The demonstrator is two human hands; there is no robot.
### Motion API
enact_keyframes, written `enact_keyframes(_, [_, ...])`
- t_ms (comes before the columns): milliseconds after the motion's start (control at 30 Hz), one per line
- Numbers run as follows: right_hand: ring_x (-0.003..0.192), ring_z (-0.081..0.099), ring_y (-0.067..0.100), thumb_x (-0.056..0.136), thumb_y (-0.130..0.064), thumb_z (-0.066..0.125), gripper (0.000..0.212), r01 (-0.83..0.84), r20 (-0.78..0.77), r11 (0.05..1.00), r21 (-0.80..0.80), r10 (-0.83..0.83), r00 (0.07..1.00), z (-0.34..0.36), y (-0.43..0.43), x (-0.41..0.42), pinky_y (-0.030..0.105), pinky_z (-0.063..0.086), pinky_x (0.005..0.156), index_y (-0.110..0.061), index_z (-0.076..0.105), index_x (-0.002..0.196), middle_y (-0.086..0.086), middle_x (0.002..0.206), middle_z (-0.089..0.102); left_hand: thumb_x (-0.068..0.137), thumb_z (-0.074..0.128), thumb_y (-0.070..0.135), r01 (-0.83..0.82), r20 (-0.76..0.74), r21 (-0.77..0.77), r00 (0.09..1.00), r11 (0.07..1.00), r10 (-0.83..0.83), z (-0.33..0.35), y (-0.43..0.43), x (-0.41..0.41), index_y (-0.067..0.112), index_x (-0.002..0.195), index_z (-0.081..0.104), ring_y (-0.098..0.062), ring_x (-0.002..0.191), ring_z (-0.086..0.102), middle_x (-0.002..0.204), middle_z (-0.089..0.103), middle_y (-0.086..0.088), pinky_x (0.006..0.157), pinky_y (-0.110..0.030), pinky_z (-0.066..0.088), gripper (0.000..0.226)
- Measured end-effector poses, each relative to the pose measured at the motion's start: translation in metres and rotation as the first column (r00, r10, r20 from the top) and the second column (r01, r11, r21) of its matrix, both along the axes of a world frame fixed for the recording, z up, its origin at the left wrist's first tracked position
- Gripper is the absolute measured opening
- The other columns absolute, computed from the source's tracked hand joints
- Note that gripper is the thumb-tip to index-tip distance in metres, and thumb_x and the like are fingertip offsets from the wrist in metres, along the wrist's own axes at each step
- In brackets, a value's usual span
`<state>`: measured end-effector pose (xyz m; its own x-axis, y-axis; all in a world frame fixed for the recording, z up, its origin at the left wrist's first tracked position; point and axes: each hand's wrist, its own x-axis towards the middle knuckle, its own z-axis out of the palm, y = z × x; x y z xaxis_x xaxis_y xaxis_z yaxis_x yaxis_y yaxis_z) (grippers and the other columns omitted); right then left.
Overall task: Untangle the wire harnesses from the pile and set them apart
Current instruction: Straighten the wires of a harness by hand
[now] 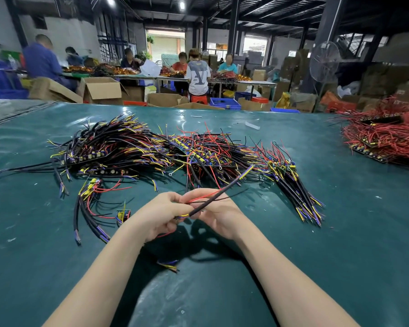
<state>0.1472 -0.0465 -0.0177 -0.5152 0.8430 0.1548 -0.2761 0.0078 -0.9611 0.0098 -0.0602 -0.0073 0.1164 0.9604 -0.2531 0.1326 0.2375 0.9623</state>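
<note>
A big tangled pile of wire harnesses [175, 149], black-sheathed with yellow, blue and red leads, spreads over the middle of the green table [340, 232]. My left hand [159, 214] and my right hand [219, 213] meet just in front of the pile, above the table. Together they pinch one harness [219, 193]: a black sheathed cable that slants up to the right and ends in yellow and blue leads, with a thin red wire and a thin black wire beside it. A small separate group of harnesses [90, 204] lies to the left of my hands.
A neat bundle of harnesses [300, 194] lies to the right of the pile. A second pile of red wires [383, 138] sits at the table's far right. One loose wire end [168, 265] lies between my forearms. People work at tables behind, among cardboard boxes.
</note>
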Motion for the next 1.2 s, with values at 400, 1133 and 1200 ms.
enact_keyframes(400, [0.050,0.061,0.009,0.090,0.008,0.042,0.026,0.139,-0.171,0.977,-0.159,-0.166,0.971,-0.001,0.009,0.003,0.018,0.051,0.053,-0.001,0.062,0.077,0.002,0.057,0.066,0.084,0.064,0.017,-0.006,0.168,0.139,0.986,0.990,-0.018,-0.005,0.001,0.010,0.015,0.073,0.047,-0.002,0.051,0.046,0.056,0.054,0.008,0.045,-0.012,0.036,0.020])
enact_keyframes(1133, [0.045,0.055,0.008,0.084,0.007,0.055,0.020,0.409,-0.099,0.909,-0.075,-0.415,0.904,-0.005,0.012,0.007,0.023,0.053,0.050,-0.004,0.060,0.068,-0.003,0.048,0.058,0.086,0.057,0.001,-0.025,0.332,0.185,0.942,0.982,-0.038,-0.010,-0.001,0.018,0.008,0.072,0.064,-0.012,0.051,0.064,0.062,0.066,-0.003,0.052,-0.021,0.053,0.017])
enact_keyframes(1200, [0.044,0.053,0.007,0.085,0.006,0.056,0.021,0.452,-0.058,0.892,-0.027,-0.453,0.890,-0.007,0.012,0.005,0.021,0.052,0.049,-0.005,0.060,0.067,-0.004,0.047,0.057,0.088,0.054,0.001,-0.021,0.317,0.165,0.948,0.986,-0.033,-0.009,0.000,0.019,0.007,0.073,0.061,-0.012,0.051,0.064,0.062,0.067,-0.004,0.051,-0.022,0.053,0.017])
